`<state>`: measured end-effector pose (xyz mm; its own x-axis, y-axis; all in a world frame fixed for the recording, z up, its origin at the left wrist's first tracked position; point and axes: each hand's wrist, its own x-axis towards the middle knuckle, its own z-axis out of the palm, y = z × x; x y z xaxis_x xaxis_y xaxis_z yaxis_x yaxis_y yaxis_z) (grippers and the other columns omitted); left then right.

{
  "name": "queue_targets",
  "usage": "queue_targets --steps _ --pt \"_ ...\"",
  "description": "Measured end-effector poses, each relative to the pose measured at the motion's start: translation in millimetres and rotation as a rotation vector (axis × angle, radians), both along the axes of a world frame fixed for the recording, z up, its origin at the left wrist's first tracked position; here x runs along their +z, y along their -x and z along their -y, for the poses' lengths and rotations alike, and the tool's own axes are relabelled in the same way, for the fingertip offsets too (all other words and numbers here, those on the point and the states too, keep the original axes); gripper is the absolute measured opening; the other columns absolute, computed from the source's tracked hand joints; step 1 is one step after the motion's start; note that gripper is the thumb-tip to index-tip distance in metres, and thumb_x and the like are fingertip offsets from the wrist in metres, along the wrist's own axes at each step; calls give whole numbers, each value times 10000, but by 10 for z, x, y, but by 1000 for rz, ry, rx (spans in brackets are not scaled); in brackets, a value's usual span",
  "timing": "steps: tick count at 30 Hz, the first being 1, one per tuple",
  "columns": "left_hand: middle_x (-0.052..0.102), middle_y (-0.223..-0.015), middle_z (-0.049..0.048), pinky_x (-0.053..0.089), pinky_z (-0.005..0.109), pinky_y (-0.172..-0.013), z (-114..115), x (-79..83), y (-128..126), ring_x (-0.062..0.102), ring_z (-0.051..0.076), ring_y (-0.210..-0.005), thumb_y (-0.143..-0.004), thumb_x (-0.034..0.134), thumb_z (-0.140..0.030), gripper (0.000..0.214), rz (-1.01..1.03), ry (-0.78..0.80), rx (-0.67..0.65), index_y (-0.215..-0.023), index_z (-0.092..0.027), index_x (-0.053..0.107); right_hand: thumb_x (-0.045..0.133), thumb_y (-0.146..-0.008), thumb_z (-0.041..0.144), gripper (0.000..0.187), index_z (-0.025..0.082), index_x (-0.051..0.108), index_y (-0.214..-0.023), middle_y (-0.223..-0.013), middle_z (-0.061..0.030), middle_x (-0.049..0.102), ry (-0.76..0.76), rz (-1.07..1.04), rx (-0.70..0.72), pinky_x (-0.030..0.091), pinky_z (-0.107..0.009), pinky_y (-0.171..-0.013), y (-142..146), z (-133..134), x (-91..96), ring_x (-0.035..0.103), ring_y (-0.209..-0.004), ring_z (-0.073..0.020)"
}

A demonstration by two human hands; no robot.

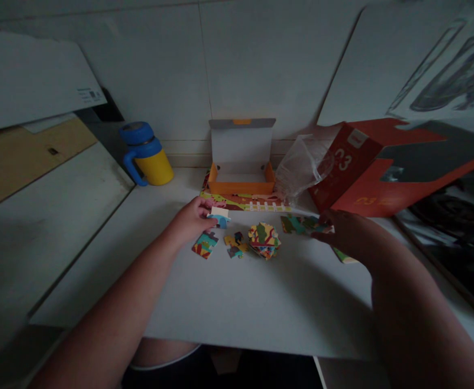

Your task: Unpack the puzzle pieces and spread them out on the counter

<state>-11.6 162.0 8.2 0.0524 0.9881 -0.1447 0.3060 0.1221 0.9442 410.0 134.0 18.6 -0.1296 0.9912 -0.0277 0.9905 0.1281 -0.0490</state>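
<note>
My left hand [196, 217] pinches a white and light-blue puzzle piece [219, 217] just above the table. Below it lies a green and red puzzle piece [205, 245]. A few yellow and grey pieces [235, 245] rest to the right of that, beside a stacked pile of puzzle pieces [264, 239]. On the right, my right hand [340, 229] has its fingers closed at the end of a green and brown run of pieces [295, 223]. Whether it grips a piece or only presses on it is partly hidden by the fingers.
An open orange box [241, 187] stands on a colourful printed sheet [237, 202] at the wall. Beside it are a clear plastic bag [301, 165] and a large red box [342, 167]. A blue and yellow jug [153, 162] is at the back left.
</note>
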Motion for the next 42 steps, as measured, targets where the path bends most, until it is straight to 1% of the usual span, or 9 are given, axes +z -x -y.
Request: queue_targets --steps 7,16,19,23,26,28,31,35,42 --pt "721 -828 17 498 286 -617 -46 -113 99 660 183 -708 -735 880 -364 308 -360 -215 -57 -940 -219 700 829 -814 353 225 214 764 -979 -909 -96 805 -9 -19 16 500 -334 -677 -45 -17 -23 742 -768 -251" --pt "764 -891 44 511 318 -680 -23 -93 113 694 218 -763 -756 888 -413 299 -495 -302 -94 -935 -234 729 793 -830 348 249 196 740 -1019 -890 -99 795 -2 -2 -6 488 -332 -664 -111 -1 -90 729 -743 -247" --pt "767 -905 40 513 316 -700 -20 -65 97 692 213 -777 -791 868 -401 246 -531 -332 -116 -905 -238 723 749 -881 370 256 174 728 -1045 -923 -127 789 -41 40 9 507 -359 -686 -87 10 -32 735 -775 -273" --pt "782 -993 50 538 331 -770 11 5 52 706 218 -840 -844 829 -383 201 -550 -405 -155 -923 -240 712 614 -1028 479 306 199 712 -1106 -1054 -132 781 -169 -202 121 572 -397 -784 231 99 208 752 -872 -275" --pt "775 -1238 77 568 359 -882 57 78 -10 724 252 -1062 -888 780 -359 146 -499 -464 -233 -919 -245 693 686 -1012 545 425 232 666 -1299 -1312 -135 740 -165 -464 329 599 -437 -973 623 237 338 747 -1122 -294" --pt "748 -1328 87 557 394 -1003 86 118 -58 680 277 -1251 -904 759 -341 117 -471 -513 -280 -913 -249 688 746 -966 605 664 234 561 -1485 -1577 -177 581 -151 -539 499 543 -497 -1131 856 324 328 617 -1401 -343" --pt "758 -1262 96 482 457 -1153 111 133 -114 624 294 -1364 -909 759 -320 93 -478 -566 -329 -897 -251 696 823 -898 625 921 234 423 -1630 -1673 -206 473 -130 -531 568 473 -565 -1217 1078 385 202 501 -1521 -378" --pt "772 -1141 79 434 498 -1196 107 92 -134 610 306 -1387 -915 755 -292 71 -476 -590 -372 -879 -264 700 841 -910 461 822 228 472 -1606 -1575 -208 573 -58 -458 528 487 -604 -1188 1180 354 71 576 -1440 -394" --pt "776 -1068 69 414 533 -1207 108 101 -137 623 311 -1376 -936 726 -267 79 -455 -602 -387 -862 -271 698 851 -893 378 663 207 588 -1477 -1448 -180 643 -32 -487 523 543 -522 -1128 1196 302 119 652 -1312 -350"
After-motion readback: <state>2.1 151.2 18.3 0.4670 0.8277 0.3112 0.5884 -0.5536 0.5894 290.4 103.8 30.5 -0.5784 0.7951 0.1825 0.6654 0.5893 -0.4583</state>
